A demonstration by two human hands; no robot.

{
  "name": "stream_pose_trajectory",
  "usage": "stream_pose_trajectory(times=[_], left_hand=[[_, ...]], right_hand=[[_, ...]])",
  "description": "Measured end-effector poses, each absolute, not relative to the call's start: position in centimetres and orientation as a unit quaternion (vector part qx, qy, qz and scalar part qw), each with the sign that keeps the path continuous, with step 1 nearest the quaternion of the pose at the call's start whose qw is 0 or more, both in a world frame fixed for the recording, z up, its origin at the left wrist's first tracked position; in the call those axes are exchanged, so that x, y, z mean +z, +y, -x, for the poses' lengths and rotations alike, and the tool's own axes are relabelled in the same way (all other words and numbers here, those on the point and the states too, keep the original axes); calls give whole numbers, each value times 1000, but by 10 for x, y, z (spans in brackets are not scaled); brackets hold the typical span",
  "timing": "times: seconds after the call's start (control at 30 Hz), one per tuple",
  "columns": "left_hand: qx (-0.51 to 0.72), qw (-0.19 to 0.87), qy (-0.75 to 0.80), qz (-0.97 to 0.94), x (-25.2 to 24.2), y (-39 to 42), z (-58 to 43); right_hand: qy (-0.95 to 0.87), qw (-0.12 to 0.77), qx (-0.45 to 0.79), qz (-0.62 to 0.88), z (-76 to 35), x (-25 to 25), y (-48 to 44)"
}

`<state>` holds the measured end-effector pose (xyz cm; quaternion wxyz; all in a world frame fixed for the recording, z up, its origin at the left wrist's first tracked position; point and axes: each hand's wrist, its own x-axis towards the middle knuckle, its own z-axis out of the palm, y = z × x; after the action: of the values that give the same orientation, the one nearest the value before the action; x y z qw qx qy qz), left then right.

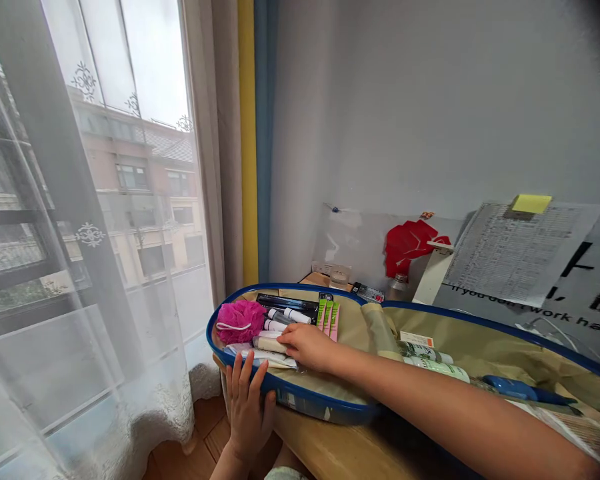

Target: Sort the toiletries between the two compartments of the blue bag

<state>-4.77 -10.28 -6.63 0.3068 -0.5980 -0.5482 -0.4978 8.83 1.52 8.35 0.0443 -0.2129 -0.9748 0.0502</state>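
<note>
A blue-rimmed toiletry case (325,415) with a beige lining lies unfolded in two halves. My left hand (250,403) rests with fingers spread against the near left rim of the case. Over the left half, my right hand (310,345) has its fingers curled on a cream-coloured roll in clear plastic (270,344). Around it are a pink bath puff (241,320), small white-capped bottles (297,316), green-and-pink sachets (328,317), a long black packet (287,303) and a flat white packet (267,357). My right fingertips partly hide the roll's end.
The case's right half holds green-and-white tubes (437,367) and a blue bottle (513,388). A wooden table (325,447) supports the case. Behind stand a glass jar (340,277) and a clipped paper sheet (520,247). A sheer curtain (145,373) hangs at left.
</note>
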Motion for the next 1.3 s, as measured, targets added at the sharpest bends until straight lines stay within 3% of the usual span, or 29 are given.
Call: stream_pose_trajectory(times=[0.3,0.67,1.03,1.3], left_hand=[[-509,306,-543,594,-59,-105,46],[-509,297,-541,600,-61,-106,49],[-512,299,-531,605,-57,-107,49],[-509,303,-527,610,-58,-106,51]], right_hand=[[-974,-5,21,225,-84,103,2],[-893,116,132,414,-252,196,56],[-815,75,196,540,-376,129,50],[-793,-18,199,576,-406,112,30]])
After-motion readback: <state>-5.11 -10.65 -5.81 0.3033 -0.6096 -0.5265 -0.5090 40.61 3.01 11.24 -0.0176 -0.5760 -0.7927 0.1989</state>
